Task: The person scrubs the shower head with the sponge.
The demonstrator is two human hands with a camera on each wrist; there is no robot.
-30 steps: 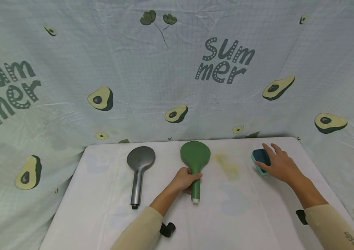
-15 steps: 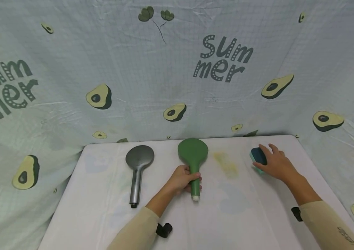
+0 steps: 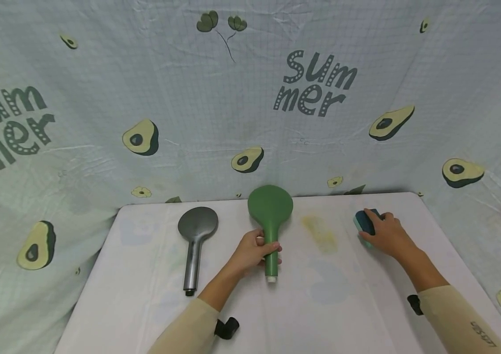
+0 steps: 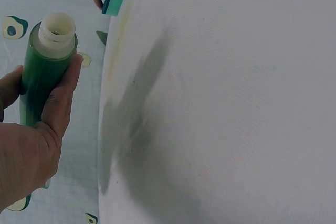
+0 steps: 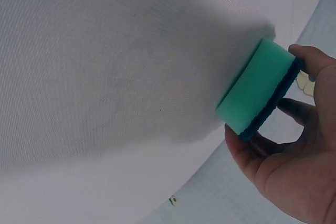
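My left hand point(image 3: 250, 251) grips the handle of a green shower head point(image 3: 270, 209), which is lifted off the white table point(image 3: 144, 275) with its round face up and away from me. In the left wrist view the fingers wrap the green handle point(image 4: 44, 72) near its white threaded end. My right hand point(image 3: 385, 233) holds a teal sponge with a dark blue top point(image 3: 364, 222) at the table's right rear. In the right wrist view the sponge point(image 5: 257, 93) is pinched between thumb and fingers.
A grey shower head point(image 3: 194, 236) lies on the table left of the green one. A yellowish stain point(image 3: 319, 233) marks the cloth between the hands. An avocado-print sheet point(image 3: 250, 98) hangs behind the table.
The left hand has lifted the green shower head off the table and raised it. The right hand has closed its fingers round the sponge.
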